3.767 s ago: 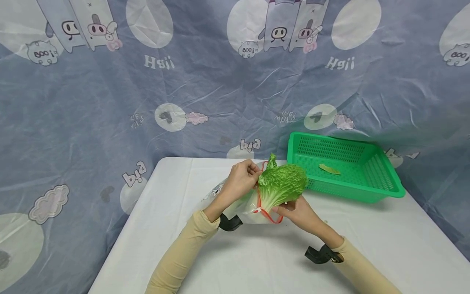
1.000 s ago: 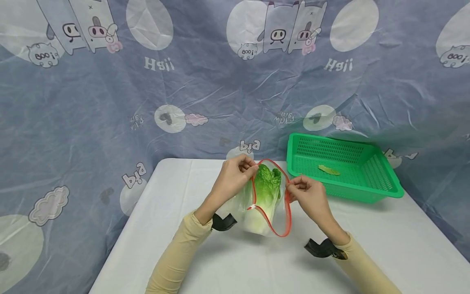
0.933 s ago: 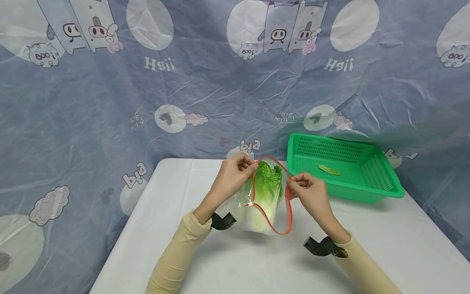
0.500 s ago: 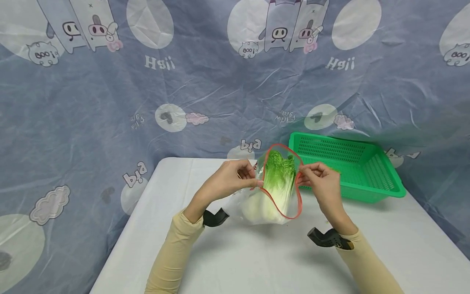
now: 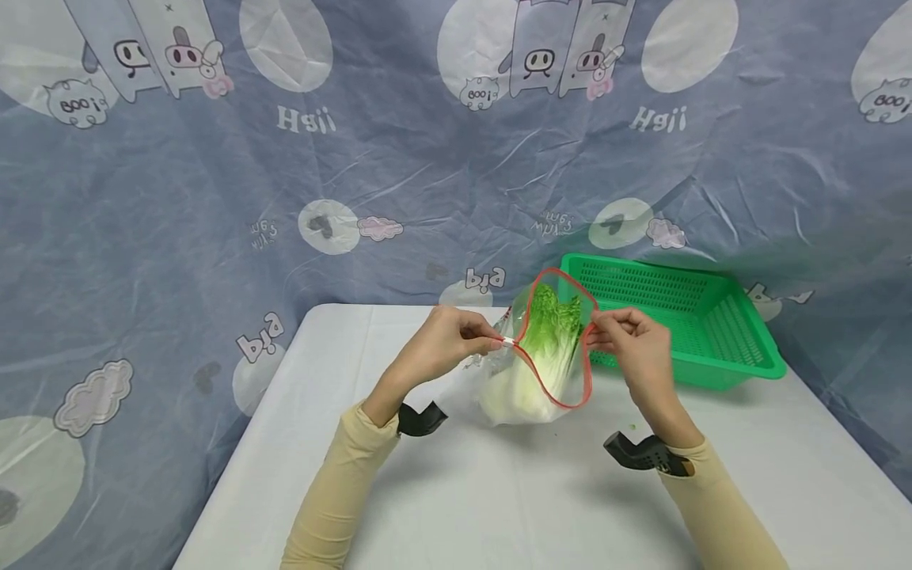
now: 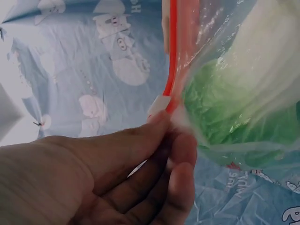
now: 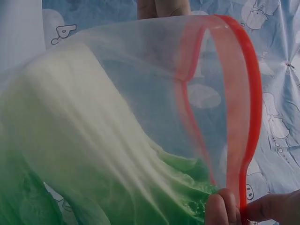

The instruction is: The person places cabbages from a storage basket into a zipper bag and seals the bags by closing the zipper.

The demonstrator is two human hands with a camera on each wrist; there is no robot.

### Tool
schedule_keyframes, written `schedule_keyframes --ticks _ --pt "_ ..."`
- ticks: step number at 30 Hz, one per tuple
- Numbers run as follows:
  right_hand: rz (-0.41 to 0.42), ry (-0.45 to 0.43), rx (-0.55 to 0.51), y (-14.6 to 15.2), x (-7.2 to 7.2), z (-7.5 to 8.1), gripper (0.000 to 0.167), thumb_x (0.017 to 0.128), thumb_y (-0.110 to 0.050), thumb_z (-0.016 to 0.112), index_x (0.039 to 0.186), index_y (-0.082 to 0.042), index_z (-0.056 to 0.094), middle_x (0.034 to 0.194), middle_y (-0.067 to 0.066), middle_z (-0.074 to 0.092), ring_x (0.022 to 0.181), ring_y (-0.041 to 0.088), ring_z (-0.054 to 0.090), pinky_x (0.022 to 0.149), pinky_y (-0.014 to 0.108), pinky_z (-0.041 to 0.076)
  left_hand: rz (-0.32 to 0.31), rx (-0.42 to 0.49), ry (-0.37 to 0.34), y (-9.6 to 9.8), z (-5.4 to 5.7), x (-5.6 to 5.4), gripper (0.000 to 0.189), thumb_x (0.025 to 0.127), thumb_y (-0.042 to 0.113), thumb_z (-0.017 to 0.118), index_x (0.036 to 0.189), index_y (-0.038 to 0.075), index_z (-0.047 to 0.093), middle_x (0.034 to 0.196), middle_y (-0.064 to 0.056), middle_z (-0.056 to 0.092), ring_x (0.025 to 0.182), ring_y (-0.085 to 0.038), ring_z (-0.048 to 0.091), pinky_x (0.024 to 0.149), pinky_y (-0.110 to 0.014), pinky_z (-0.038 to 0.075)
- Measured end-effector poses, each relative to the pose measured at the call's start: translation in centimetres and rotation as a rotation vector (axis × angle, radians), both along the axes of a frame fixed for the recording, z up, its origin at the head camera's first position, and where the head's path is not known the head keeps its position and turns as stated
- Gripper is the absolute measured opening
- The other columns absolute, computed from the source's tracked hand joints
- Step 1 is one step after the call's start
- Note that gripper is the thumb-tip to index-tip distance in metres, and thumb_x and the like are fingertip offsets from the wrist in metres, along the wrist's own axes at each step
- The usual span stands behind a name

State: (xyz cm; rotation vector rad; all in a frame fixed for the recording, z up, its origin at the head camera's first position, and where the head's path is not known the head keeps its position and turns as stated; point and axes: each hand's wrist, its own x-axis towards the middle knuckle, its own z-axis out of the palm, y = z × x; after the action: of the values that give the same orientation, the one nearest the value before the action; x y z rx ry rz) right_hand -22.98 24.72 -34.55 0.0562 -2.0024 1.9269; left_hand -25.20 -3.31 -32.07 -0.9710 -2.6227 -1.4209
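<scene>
A clear slider bag (image 5: 463,388) is held up over the table, its mouth spread into a loop by the red zip strip (image 5: 587,380). Leaves of Chinese cabbage (image 5: 545,352) sit inside, white stems low and frilled green tips near the opening. At the left end of the strip is the white slider (image 6: 160,104). My left hand (image 5: 445,344) pinches the bag's corner right beside this slider, thumb against forefinger. My right hand (image 5: 639,348) pinches the opposite side of the red strip; in the right wrist view its fingertips (image 7: 221,206) lie inside the mouth, the thumb outside.
A green plastic basket (image 5: 720,368) stands at the back right, partly behind my right hand. The white-covered table (image 5: 499,507) has a tiny green scrap (image 5: 632,427) on it. A patterned grey-blue curtain (image 5: 427,174) hangs behind.
Earlier my right hand held a leaf at the bag's mouth; now that hand pinches the rim and the leaf is inside. My left hand has shifted down to the slider corner; the bag moved rightward.
</scene>
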Motion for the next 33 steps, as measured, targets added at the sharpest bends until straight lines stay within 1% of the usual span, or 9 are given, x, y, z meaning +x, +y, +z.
schedule_keyframes --ticks 4,9,14,18,20,23,27,30,33 --pt "0.008 -0.014 0.049 0.7 0.2 0.5 0.037 0.089 -0.027 0.07 0.103 0.007 0.061 0.076 0.0 0.071 0.066 0.013 0.07 0.067 0.031 0.058 0.08 0.082 0.082 -0.7 0.0 -0.7 0.006 0.085 0.022 0.075 0.087 0.017 0.076 0.081 0.009 0.071 0.073 -0.008 0.066 0.069 -0.026 0.054" --pt "0.09 -0.03 0.096 1.3 0.7 1.1 0.044 0.093 -0.03 0.065 0.111 0.01 0.059 0.082 0.002 0.072 0.071 0.015 0.072 0.072 0.032 0.058 0.18 0.207 0.179 -1.6 0.0 -1.5 0.009 0.086 0.024 0.073 0.087 0.015 0.076 0.086 0.003 0.073 0.078 -0.009 0.066 0.075 -0.026 0.054" --pt "0.219 -0.062 0.145 1.4 0.7 1.3 0.04 0.096 -0.028 0.06 0.112 0.009 0.058 0.088 0.004 0.072 0.079 0.019 0.073 0.076 0.033 0.058 0.253 0.349 0.209 -2.2 0.1 -1.9 0.013 0.086 0.027 0.073 0.088 0.015 0.075 0.088 -0.001 0.073 0.079 -0.013 0.065 0.077 -0.032 0.053" --pt "0.295 -0.09 0.118 1.3 0.5 1.1 0.036 0.093 -0.021 0.065 0.112 0.009 0.057 0.092 0.01 0.072 0.083 0.023 0.073 0.078 0.036 0.058 0.277 0.47 0.212 -2.5 0.1 -2.4 0.016 0.086 0.028 0.073 0.09 0.013 0.075 0.088 -0.004 0.072 0.077 -0.016 0.063 0.075 -0.033 0.051" --pt "0.296 -0.1 0.106 1.2 0.5 1.0 0.038 0.092 -0.02 0.067 0.113 0.009 0.057 0.094 0.012 0.072 0.083 0.024 0.073 0.078 0.037 0.058 0.287 0.525 0.204 -2.6 0.0 -2.6 0.017 0.086 0.027 0.074 0.09 0.011 0.075 0.088 -0.005 0.072 0.076 -0.017 0.063 0.072 -0.031 0.051" --pt "0.253 -0.098 0.113 1.0 0.6 0.9 0.041 0.09 -0.023 0.069 0.115 0.007 0.057 0.094 0.011 0.072 0.084 0.024 0.073 0.078 0.036 0.058 0.302 0.606 0.173 -2.7 -0.1 -3.1 0.018 0.085 0.024 0.075 0.091 0.007 0.074 0.086 -0.005 0.072 0.075 -0.02 0.064 0.069 -0.026 0.051" --pt "0.216 -0.051 0.105 0.8 0.5 0.6 0.041 0.09 -0.023 0.068 0.115 0.008 0.058 0.091 0.007 0.073 0.082 0.022 0.073 0.076 0.034 0.058 0.319 0.709 0.138 -2.7 -0.1 -3.5 0.021 0.085 0.021 0.075 0.093 0.002 0.073 0.084 -0.002 0.071 0.076 -0.022 0.064 0.07 -0.025 0.053" --pt "0.218 -0.023 0.086 0.6 0.2 0.3 0.038 0.091 -0.021 0.068 0.114 0.008 0.058 0.09 0.007 0.073 0.08 0.019 0.073 0.075 0.034 0.058 0.33 0.765 0.148 -2.9 0.0 -3.6 0.022 0.085 0.02 0.075 0.093 0.0 0.072 0.083 0.002 0.071 0.074 -0.02 0.064 0.072 -0.026 0.053" --pt "0.232 -0.023 0.08 0.3 -0.4 -0.3 0.037 0.091 -0.02 0.068 0.113 0.007 0.059 0.09 0.007 0.073 0.08 0.019 0.073 0.076 0.034 0.058 0.348 0.797 0.171 -3.2 0.2 -3.6 0.022 0.085 0.02 0.075 0.093 -0.001 0.072 0.082 0.005 0.07 0.072 -0.016 0.063 0.073 -0.025 0.053"
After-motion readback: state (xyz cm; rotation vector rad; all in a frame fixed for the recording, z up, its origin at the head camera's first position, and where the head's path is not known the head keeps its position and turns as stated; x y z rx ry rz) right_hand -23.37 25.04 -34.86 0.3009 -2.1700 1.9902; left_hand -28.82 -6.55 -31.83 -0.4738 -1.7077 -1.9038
